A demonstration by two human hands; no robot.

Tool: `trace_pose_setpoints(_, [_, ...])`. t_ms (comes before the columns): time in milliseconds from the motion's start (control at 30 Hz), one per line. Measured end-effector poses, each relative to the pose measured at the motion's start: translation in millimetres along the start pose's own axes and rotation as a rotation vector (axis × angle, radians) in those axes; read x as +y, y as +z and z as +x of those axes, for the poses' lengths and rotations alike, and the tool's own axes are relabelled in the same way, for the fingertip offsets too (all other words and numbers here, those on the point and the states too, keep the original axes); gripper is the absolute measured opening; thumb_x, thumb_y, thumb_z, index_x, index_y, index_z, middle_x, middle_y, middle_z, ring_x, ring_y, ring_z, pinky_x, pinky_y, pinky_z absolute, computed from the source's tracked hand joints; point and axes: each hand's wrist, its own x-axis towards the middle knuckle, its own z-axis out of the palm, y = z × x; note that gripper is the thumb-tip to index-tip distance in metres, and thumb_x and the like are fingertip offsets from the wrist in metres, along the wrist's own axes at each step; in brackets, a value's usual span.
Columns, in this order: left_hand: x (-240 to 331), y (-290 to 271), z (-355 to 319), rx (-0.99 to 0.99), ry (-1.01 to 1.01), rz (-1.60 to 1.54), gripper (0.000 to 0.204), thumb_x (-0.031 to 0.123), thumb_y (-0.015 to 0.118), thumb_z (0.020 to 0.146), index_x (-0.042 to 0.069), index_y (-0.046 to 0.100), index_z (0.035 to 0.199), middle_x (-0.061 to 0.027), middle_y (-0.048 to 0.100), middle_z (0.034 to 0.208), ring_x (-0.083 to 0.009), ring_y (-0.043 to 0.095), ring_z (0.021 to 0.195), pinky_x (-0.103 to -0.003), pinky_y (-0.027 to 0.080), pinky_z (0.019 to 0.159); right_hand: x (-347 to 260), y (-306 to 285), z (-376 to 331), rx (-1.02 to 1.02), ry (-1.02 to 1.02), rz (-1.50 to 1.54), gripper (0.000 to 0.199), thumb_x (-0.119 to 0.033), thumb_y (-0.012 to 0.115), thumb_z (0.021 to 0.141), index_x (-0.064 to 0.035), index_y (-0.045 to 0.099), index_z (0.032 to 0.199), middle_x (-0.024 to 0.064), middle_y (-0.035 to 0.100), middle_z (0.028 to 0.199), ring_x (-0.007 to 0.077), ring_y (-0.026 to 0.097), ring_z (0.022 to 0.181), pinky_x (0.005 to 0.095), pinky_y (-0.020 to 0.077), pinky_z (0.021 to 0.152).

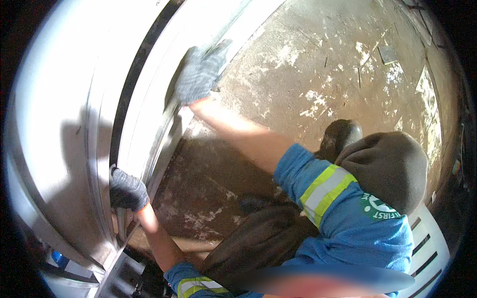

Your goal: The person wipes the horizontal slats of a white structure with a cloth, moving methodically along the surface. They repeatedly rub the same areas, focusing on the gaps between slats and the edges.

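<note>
A long white metal panel runs up the left side, bent by the lens, with a ridged inner edge facing the floor. My right hand, in a grey knit glove, lies against the upper part of that edge, fingers stretched and partly apart. Lower down, my left hand, in a darker grey glove with an orange cuff, is curled over the panel's near end beside a dark gap. Its fingertips are partly hidden at the gap.
Left of the gap stands another bright white panel, shadowed lower down. The brown floor has pale flaking patches and a small grey square piece. A white slatted plastic chair is beneath me; my dark boot is on the floor.
</note>
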Motion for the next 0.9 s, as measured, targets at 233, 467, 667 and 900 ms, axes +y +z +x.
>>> trace_pose_setpoints(233, [4.4,-38.8,29.4,-0.052,-0.159,-0.744,0.024,0.018,0.046,0.095,0.002,0.064,0.099,-0.0136,0.067,0.097,-0.0307,0.065,0.088,-0.038,0.051,0.075,65.9,-43.3,-270.8,-0.974,0.241,0.158,0.057,-0.018,0.046,0.096,0.0037,0.025,0.145,0.0251,0.027,0.149,0.0331,0.024,0.141,0.0400,0.0228,0.114])
trace_pose_setpoints(467, [0.5,-95.2,-6.7,0.115,-0.005,-0.849,0.045,0.017,0.065,0.084,0.000,0.056,0.125,-0.0228,0.053,0.127,-0.0390,0.052,0.116,-0.043,0.043,0.100,98.1,-103.4,-207.6,-1.481,-0.338,-0.470,0.029,-0.016,0.058,0.082,-0.0161,0.068,0.109,0.0099,0.065,0.112,0.0305,0.063,0.089,0.0401,0.0514,0.074])
trace_pose_setpoints(667, [65.1,-101.9,-122.0,-0.527,-0.675,-1.435,0.065,0.022,0.074,0.081,0.000,0.044,0.134,-0.0178,0.055,0.125,-0.0279,0.053,0.115,-0.040,0.044,0.097,82.5,-123.5,-153.7,-1.397,0.432,-0.413,0.028,-0.023,0.056,0.086,-0.0132,0.068,0.108,0.0149,0.065,0.113,0.0270,0.063,0.102,0.0375,0.0508,0.084])
trace_pose_setpoints(900, [145.4,-105.7,-155.8,-0.618,-1.548,-2.022,0.046,0.004,0.072,0.080,0.005,0.055,0.123,-0.0086,0.061,0.116,-0.0189,0.060,0.100,-0.033,0.052,0.085,126.3,-137.9,-99.5,-0.824,-0.877,-0.888,0.046,-0.024,0.051,0.089,-0.0092,0.051,0.132,0.0127,0.053,0.133,0.0258,0.047,0.125,0.0414,0.0440,0.095])
